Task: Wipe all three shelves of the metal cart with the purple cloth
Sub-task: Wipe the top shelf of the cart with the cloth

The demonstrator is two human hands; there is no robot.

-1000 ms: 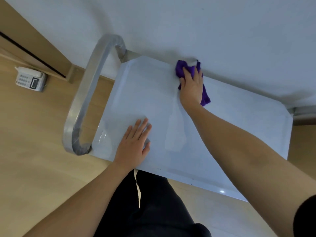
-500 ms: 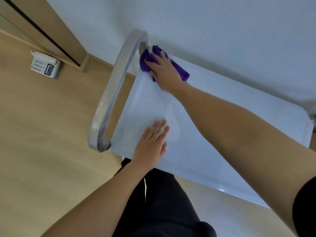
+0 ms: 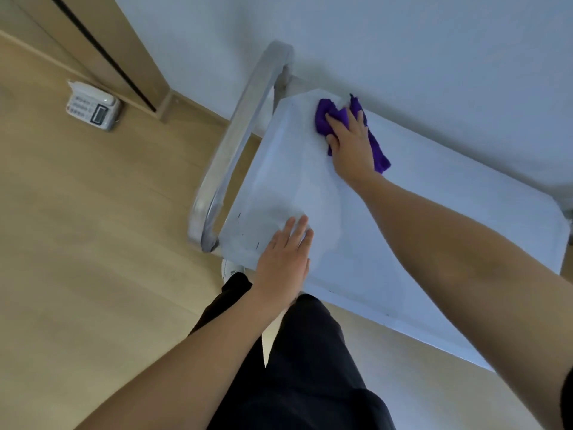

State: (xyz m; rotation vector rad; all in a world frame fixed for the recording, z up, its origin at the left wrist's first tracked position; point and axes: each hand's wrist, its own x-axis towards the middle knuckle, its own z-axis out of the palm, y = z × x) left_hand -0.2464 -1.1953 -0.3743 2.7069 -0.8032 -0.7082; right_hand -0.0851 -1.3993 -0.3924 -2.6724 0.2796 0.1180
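Writing: the keypad and display of the telephone (image 3: 93,108) are too small to read. The purple cloth (image 3: 324,121) lies at the far left corner of the cart's top shelf (image 3: 279,169), close against the white wall (image 3: 403,41). The right hand (image 3: 352,147) is flat on the cloth, fingers spread, pressing it down. The left hand (image 3: 283,259) is flat near the shelf's near left corner, fingers straight, holding nothing. A metal handle (image 3: 235,141) curves off the shelf's left end. Pale wood floor (image 3: 93,243); the telephone sits on it by a wooden door frame (image 3: 136,57).
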